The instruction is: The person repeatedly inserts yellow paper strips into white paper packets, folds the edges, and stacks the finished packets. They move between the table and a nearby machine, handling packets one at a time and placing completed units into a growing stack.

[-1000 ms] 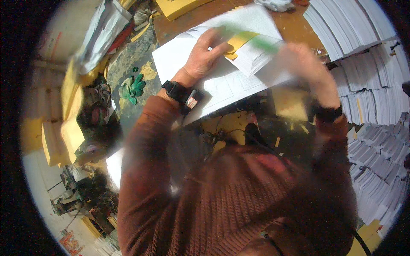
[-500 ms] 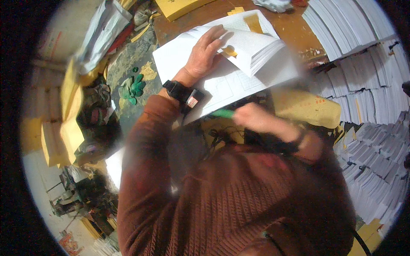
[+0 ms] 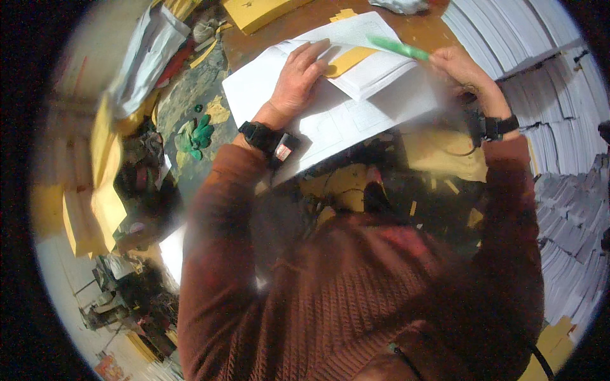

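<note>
My left hand [image 3: 293, 87] lies on large white printed sheets [image 3: 333, 127], its fingers stretched out and pressing near a folded-over part. Beside its fingertips a yellow paper strip [image 3: 349, 61] lies across the sheets. A folded stack of white pages [image 3: 372, 81] rises with its corner turned toward me. To the right, my right hand [image 3: 459, 66] is closed on one end of a long green stick-like tool [image 3: 399, 47], smeared by motion. The tool points left above the far part of the sheets; its exact kind cannot be made out.
Tall stacks of white paper [image 3: 508, 41] line the right side. A yellow block of paper [image 3: 264, 13] stands on the brown tabletop [image 3: 419, 28] at the back. On the left lie a green clump [image 3: 196, 134], a white bag [image 3: 149, 57] and folded yellow paper [image 3: 105, 190].
My right hand has moved from near my body up to the far right of the sheets, carrying the green tool. The folded pages lie flatter, showing more yellow strip. My left hand stays in place.
</note>
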Demonstrator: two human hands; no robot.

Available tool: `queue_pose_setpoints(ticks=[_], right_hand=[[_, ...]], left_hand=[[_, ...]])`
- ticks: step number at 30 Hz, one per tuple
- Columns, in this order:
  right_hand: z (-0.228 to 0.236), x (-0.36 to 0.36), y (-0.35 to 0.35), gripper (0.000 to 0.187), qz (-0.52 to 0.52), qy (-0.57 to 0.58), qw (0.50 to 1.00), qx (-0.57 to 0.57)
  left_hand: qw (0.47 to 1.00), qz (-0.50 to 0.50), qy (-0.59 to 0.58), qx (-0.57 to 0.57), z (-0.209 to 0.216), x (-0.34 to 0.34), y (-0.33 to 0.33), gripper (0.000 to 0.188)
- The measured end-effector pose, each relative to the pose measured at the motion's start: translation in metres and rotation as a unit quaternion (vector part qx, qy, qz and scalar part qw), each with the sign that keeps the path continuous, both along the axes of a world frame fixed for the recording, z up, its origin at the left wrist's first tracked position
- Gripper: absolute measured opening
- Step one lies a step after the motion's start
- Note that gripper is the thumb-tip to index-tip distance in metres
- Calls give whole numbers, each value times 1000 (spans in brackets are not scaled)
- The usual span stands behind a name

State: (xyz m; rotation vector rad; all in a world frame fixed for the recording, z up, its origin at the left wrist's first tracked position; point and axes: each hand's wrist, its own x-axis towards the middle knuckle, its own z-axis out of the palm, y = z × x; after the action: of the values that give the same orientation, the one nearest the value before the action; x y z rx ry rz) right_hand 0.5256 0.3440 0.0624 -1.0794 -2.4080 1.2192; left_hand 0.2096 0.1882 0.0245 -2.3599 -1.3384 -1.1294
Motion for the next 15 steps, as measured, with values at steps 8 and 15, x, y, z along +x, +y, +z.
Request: queue_pose_setpoints(ticks=[8,15], right_hand=[[-35,62,-74,30,49,-75,957,-278],[-70,-94,-221,26,177,27,963,-203]], left_hand=[[999,-18,18,35,-5,-4,7,27],[999,19,17,-24,-4,3,5,37]])
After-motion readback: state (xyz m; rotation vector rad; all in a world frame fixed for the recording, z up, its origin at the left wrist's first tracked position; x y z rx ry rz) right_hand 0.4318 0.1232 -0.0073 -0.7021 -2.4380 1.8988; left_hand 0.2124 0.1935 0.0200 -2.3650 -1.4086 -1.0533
